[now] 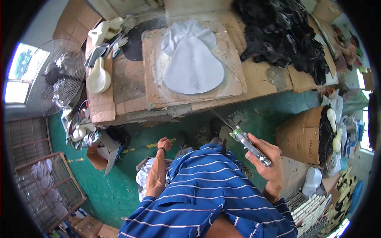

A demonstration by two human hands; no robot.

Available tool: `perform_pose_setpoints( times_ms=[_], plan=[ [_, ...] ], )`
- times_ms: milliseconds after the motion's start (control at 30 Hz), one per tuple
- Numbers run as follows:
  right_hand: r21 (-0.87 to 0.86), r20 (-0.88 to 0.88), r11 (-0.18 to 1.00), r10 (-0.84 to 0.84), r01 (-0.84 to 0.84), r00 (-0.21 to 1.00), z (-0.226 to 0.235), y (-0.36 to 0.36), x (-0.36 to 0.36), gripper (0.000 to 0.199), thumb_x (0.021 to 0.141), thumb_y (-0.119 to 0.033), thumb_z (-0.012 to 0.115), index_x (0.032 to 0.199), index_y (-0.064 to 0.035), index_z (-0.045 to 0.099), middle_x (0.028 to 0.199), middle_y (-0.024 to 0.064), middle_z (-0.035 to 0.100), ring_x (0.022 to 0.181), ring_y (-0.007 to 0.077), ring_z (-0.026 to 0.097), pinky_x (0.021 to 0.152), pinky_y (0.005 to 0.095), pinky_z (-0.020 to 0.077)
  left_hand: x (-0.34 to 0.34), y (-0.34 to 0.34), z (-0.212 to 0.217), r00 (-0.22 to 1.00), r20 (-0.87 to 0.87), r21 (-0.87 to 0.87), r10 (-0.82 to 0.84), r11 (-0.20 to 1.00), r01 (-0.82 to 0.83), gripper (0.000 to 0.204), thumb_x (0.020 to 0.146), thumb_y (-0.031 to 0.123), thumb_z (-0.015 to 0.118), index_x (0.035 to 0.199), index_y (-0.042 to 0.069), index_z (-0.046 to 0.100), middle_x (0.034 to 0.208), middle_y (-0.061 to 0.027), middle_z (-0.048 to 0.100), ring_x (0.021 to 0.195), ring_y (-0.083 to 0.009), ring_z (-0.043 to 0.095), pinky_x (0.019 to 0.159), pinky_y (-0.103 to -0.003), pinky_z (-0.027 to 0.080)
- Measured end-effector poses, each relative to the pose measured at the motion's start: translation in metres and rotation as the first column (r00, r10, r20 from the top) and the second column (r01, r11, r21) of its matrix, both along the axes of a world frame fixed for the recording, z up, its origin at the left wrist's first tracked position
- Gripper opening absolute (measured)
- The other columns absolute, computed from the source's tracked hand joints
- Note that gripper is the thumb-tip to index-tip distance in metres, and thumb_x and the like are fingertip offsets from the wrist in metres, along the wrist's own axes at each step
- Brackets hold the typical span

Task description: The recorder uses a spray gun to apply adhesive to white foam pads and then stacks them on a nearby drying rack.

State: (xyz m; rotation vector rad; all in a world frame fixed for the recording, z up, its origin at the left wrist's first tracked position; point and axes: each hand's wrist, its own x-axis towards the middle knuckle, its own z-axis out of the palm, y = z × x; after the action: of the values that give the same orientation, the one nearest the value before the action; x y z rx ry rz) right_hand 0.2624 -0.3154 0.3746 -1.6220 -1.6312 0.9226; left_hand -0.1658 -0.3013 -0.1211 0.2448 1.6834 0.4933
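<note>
My right hand (265,155) is wrapped round a silver hand tool (251,146) with a green collar; a long thin dark rod runs from its front toward the table edge. My left hand (164,144) hangs low, away from the table, fingers curled, with nothing visible in them. Ahead of me on the table, a pale, smooth, pear-shaped sheet (193,67) lies flat, a faint grey streak down its middle. Behind it is a crumpled light-grey cloth piece (186,33), partly covered by it. Both rest on a stained cardboard board (234,85). Neither hand touches them.
Cream saddle-shaped forms (98,78) stand on the table's left side, near a large fan (59,75). Black pieces (281,35) are heaped at the back right. On the floor, a large cardboard box (298,135) stands right and a smaller open box (101,154) left.
</note>
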Motion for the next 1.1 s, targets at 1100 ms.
perform_pose_setpoints(
  times_ms=[1100],
  plan=[
    [0.056,0.028,0.998,-0.042,0.040,0.999,0.010,0.027,-0.016,0.047,0.087,-0.006,0.076,0.131,0.0061,0.063,0.095,0.0152,0.070,0.081,0.0196,0.066,0.074,0.0292,0.0507,0.026,0.019,0.014,0.997,-0.009,0.008,-0.074,0.997,0.074,0.047,0.088,0.007,0.066,0.135,0.007,0.059,0.097,-0.0102,0.072,0.078,-0.0226,0.072,0.068,-0.043,0.059]
  ],
)
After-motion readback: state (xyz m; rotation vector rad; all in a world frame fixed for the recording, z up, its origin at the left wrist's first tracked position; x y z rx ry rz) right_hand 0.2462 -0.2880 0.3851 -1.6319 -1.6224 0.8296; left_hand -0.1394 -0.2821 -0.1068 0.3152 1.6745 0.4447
